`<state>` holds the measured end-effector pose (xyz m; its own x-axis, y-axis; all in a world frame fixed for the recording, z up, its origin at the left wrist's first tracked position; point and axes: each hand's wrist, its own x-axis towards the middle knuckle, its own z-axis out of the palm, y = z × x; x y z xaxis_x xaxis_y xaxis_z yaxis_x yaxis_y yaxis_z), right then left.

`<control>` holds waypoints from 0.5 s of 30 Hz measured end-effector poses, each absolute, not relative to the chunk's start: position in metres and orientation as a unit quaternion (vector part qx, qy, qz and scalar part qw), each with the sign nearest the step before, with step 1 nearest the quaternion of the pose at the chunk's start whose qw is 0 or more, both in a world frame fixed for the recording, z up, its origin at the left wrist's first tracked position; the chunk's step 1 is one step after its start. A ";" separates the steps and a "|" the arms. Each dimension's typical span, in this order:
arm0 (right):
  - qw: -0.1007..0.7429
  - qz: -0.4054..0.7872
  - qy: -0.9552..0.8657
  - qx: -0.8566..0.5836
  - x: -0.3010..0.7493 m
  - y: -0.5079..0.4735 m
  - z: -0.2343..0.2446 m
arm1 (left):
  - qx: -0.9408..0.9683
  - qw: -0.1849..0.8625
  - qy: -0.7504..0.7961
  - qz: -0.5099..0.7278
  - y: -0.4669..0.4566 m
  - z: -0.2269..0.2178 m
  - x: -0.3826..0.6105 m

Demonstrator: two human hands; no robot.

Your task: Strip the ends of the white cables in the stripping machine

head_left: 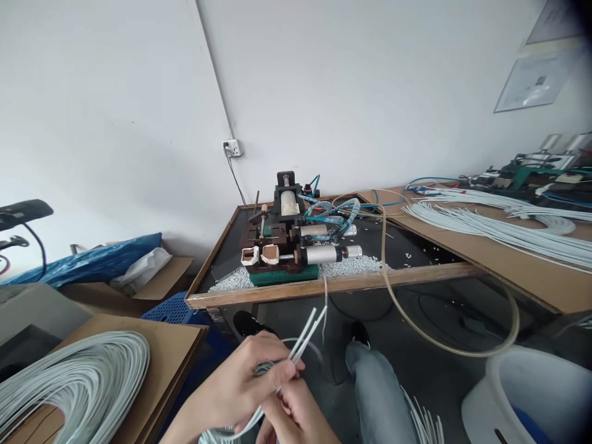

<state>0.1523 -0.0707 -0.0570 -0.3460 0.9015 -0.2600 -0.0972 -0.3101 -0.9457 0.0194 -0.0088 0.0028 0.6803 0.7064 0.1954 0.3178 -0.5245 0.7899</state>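
Observation:
My left hand (252, 376) is closed around a few thin white cables (303, 336), whose ends point up and to the right. My right hand (300, 413) sits just below it, fingers pinched on the same cables lower down. The cables loop down toward the bottom edge of the view. Ahead on the dark bench (333, 285) stands a small pneumatic cable-stripping machine (291, 246) with silver cylinders and blue hoses, apart from both hands. White scraps of insulation (351, 266) lie around its base.
A coil of white cables (78, 376) lies on cardboard at lower left. More cut cables (499, 228) are spread on the right-hand table. A white bucket (531, 394) stands at lower right. A clear hose (416, 327) hangs off the bench. My jeans-clad leg (374, 388) shows below.

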 end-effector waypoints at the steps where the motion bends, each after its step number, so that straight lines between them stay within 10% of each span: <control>1: 0.354 0.689 -0.446 -0.447 0.153 -0.069 -0.058 | 0.832 0.391 0.306 0.249 -0.012 0.002 0.020; 15: 0.427 0.695 -0.387 -0.431 0.149 -0.071 -0.070 | 0.536 0.457 0.446 0.553 0.051 -0.012 0.019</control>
